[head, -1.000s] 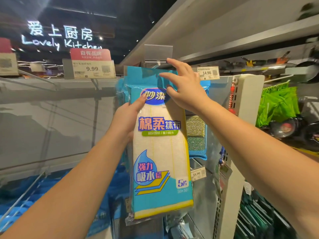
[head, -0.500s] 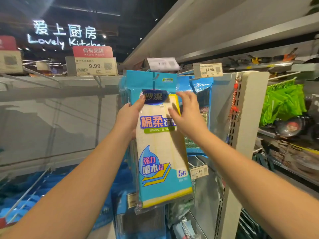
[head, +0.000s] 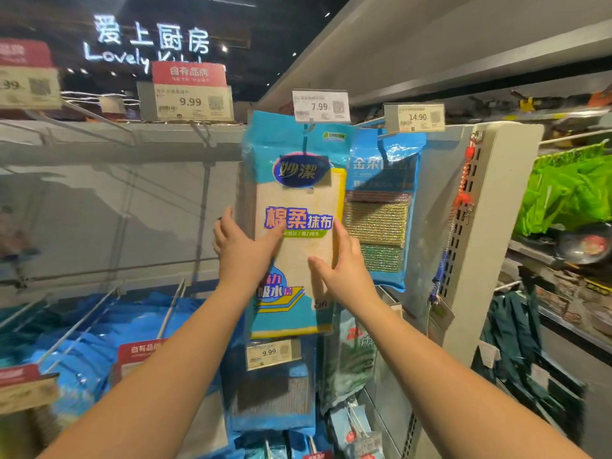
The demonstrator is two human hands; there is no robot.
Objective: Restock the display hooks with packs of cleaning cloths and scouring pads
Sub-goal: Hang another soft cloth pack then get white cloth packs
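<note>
Because this pack of cleaning cloths [head: 294, 226] looks light, soft and slick in its film wrap, I judge its side edges the best hold. My left hand [head: 243, 251] clasps its left edge, thumb across the front; my right hand [head: 341, 266] lies open-fingered against the right edge. It hangs blue, cream and yellow-trimmed under the 7.99 price tag [head: 320, 106], beside the scouring pads [head: 381, 210].
</note>
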